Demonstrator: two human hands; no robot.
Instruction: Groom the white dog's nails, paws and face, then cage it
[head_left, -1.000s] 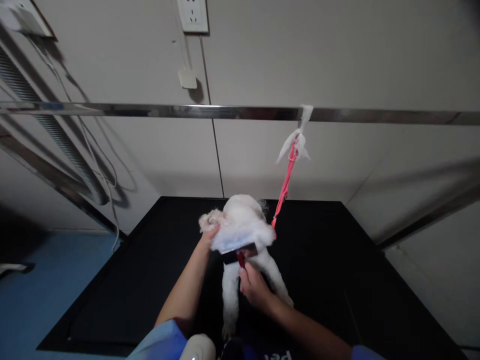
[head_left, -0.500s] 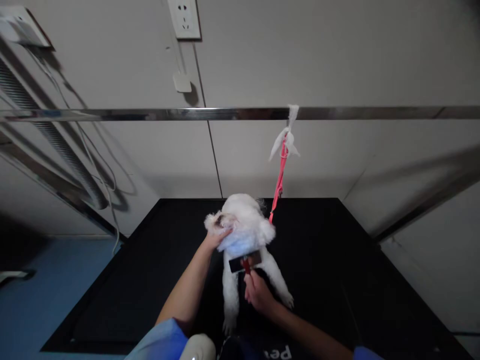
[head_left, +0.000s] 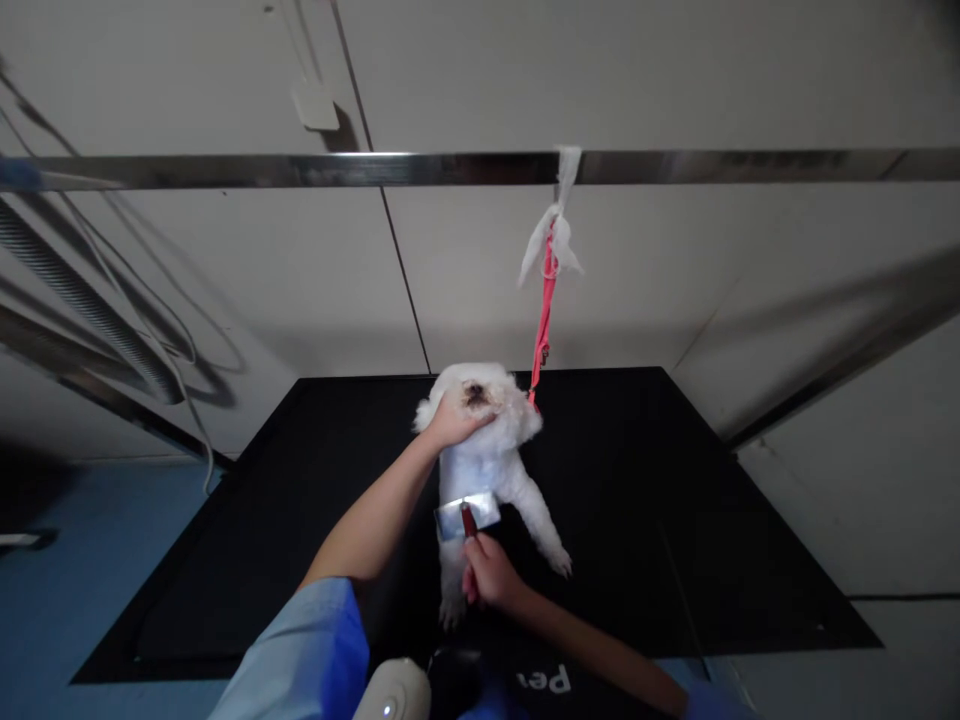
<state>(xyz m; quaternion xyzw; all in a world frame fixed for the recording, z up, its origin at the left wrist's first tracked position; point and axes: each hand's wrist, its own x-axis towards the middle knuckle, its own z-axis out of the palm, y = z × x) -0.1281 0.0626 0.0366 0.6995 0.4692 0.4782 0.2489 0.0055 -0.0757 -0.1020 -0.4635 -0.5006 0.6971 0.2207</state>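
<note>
A fluffy white dog is on the black tabletop, its muzzle tipped up and its front legs toward me. My left hand is closed around its jaw from the left side, thumb under the muzzle. In my right hand is the red handle of a slicker brush. The brush's wide, shiny rectangular head lies against the dog's lower chest at the top of one front leg. A pink leash runs up from the dog's neck.
A metal bar crosses above the black table, and a white cloth strip ties the leash to it. A grey corrugated hose and cables hang at left. The wall stands behind.
The dog's head has turned from the left to face up toward me, my left hand shifting under its jaw. The brush has moved slightly left, its face now tilted and shiny. The camera view has shifted.
</note>
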